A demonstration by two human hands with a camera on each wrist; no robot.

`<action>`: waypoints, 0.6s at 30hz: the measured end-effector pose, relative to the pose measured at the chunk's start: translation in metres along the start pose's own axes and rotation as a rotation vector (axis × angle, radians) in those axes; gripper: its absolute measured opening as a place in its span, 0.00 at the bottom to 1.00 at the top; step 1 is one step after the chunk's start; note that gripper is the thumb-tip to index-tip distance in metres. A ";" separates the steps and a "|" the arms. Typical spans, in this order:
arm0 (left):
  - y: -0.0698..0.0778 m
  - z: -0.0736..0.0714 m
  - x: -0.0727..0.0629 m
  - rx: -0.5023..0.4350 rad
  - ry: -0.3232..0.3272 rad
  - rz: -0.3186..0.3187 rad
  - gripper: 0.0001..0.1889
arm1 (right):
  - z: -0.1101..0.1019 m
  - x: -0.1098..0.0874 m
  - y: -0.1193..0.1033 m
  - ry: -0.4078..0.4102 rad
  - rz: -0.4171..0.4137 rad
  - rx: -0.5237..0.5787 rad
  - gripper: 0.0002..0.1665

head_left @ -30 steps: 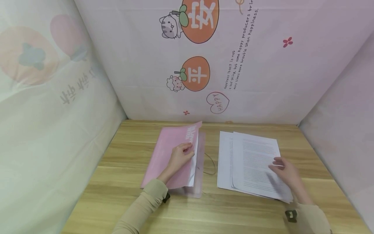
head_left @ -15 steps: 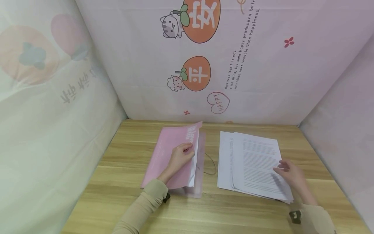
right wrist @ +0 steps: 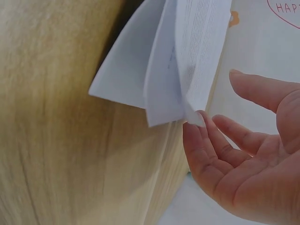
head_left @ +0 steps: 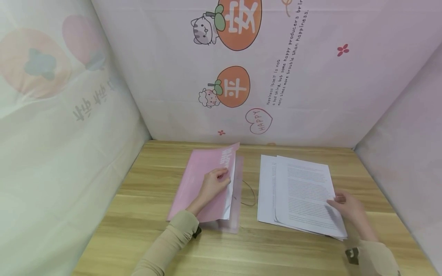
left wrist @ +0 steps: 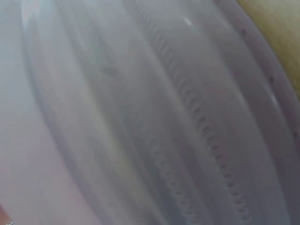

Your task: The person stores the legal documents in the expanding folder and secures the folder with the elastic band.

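On the left of the table lies a pink translucent folder [head_left: 191,172], its front cover raised along the right side. My left hand [head_left: 213,186] pinches that cover near its right edge, fingers curled. White sheets [head_left: 231,195] show under the cover. Close up, the left wrist view has blurred pale folder layers [left wrist: 140,108] with ridged, dotted lines. Printed papers [head_left: 307,191] lie overlapping to the right. My right hand [head_left: 350,209] is at their right edge; in the right wrist view its fingertips meet a paper corner [right wrist: 194,117] while the thumb stands apart.
A thin brown elastic loop [head_left: 254,195] sticks out between the folder and the papers. The wooden table [head_left: 259,253] is enclosed by printed white cloth walls [head_left: 310,115] at the back and both sides.
My right hand has slid right and toward me, from over the printed papers to their right edge. My left hand and the folder stay as they were.
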State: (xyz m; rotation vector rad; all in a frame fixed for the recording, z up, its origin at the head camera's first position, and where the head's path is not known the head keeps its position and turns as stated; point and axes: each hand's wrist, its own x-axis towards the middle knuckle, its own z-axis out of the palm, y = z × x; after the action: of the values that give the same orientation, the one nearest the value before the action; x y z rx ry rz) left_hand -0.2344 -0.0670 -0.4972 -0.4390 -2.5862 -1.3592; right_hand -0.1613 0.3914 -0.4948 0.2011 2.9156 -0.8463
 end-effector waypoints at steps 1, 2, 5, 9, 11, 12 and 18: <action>0.000 0.000 0.000 -0.002 -0.001 0.003 0.19 | 0.000 0.000 0.000 -0.001 0.003 -0.001 0.38; -0.001 0.000 0.000 -0.003 -0.001 0.006 0.19 | 0.000 0.000 0.001 -0.002 0.005 -0.001 0.38; -0.001 0.000 0.000 0.000 -0.004 0.008 0.19 | 0.000 0.002 0.003 -0.007 0.022 0.004 0.39; 0.001 -0.001 0.000 0.005 -0.007 0.006 0.19 | 0.000 0.004 0.006 -0.017 0.048 0.004 0.40; 0.001 -0.001 0.000 0.006 -0.009 0.006 0.19 | 0.001 0.005 0.008 -0.022 0.052 -0.005 0.40; 0.001 -0.001 0.000 0.005 -0.010 0.005 0.19 | 0.001 0.005 0.008 -0.023 0.051 -0.013 0.40; 0.001 -0.001 0.000 -0.005 -0.006 0.005 0.19 | 0.002 0.007 0.010 -0.039 0.055 -0.039 0.40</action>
State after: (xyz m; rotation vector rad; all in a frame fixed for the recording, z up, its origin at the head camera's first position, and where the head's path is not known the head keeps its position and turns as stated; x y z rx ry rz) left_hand -0.2342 -0.0669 -0.4960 -0.4502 -2.5850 -1.3657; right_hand -0.1663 0.3993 -0.5028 0.2580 2.8737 -0.7751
